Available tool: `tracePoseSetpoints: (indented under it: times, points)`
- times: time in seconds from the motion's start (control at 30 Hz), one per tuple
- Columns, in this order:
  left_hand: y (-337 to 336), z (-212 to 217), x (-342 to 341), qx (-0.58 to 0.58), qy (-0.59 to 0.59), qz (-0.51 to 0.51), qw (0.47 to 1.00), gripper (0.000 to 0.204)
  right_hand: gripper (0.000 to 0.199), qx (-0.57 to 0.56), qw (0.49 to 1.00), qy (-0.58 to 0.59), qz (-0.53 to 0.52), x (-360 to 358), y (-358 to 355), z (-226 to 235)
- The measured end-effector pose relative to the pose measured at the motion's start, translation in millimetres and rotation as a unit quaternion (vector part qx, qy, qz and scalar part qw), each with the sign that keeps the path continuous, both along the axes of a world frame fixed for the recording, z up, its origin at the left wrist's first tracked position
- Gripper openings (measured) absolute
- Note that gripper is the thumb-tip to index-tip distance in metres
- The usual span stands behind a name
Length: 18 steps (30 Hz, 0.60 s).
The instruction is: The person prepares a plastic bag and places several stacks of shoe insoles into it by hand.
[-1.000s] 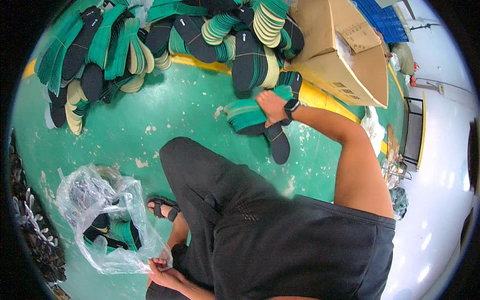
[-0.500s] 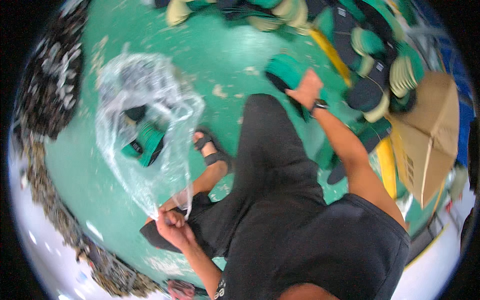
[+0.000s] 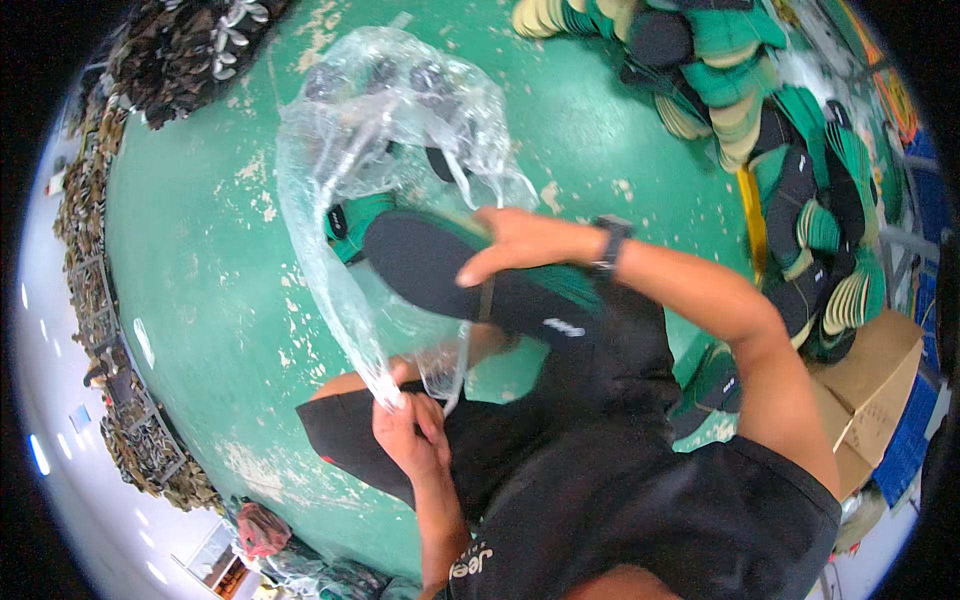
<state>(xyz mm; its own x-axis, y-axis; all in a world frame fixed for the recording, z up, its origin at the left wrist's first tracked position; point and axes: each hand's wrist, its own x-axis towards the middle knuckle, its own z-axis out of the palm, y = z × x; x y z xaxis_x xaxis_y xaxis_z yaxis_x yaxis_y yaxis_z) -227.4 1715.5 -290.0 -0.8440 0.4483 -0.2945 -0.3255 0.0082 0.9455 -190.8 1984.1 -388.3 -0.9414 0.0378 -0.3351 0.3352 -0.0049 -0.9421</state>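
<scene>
My left hand (image 3: 415,430) is closed on the rim of a clear plastic bag (image 3: 318,250), which lies spread over the green floor. Between the thumb and fingers of my right hand (image 3: 535,243) is a stack of insoles (image 3: 415,262), black on the upper face with green layers beneath. The stack is at the bag's mouth, above my thigh. A smaller green and black insole bundle (image 3: 362,215) shows inside the bag, partly covered by the held stack. More dark items in the bag's far end are blurred by the plastic.
Heaps of green, black and cream insoles (image 3: 735,95) lie at the far right. Beside them are a yellow strip (image 3: 752,225) and a brown cardboard box (image 3: 868,390). A dark pile (image 3: 185,60) sits far left, and brown bundles (image 3: 90,240) line the left side.
My right hand has brought the insole stack from the right over to the bag's mouth. My left hand still grips the rim. The view has turned, shifting the scene.
</scene>
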Motion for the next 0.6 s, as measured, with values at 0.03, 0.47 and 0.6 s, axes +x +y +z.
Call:
tracePoseSetpoints:
  times: [0.03,0.47,0.6]
  points:
    - [-0.4,6.3,-0.4,0.014,-0.004,-0.002,1.000,0.034,0.083,-0.065,0.997,-0.017,0.029,-32.4,-9.8,-0.8]
    - [-14.4,27.1,-29.3,-0.058,-0.070,-0.006,0.996,0.025,0.065,0.575,0.816,0.038,0.028,-233.2,201.8,31.5]
    - [13.1,15.7,-38.0,-0.099,-0.064,-0.047,0.992,0.027,0.048,0.579,0.796,0.167,0.051,-88.9,190.8,63.0]
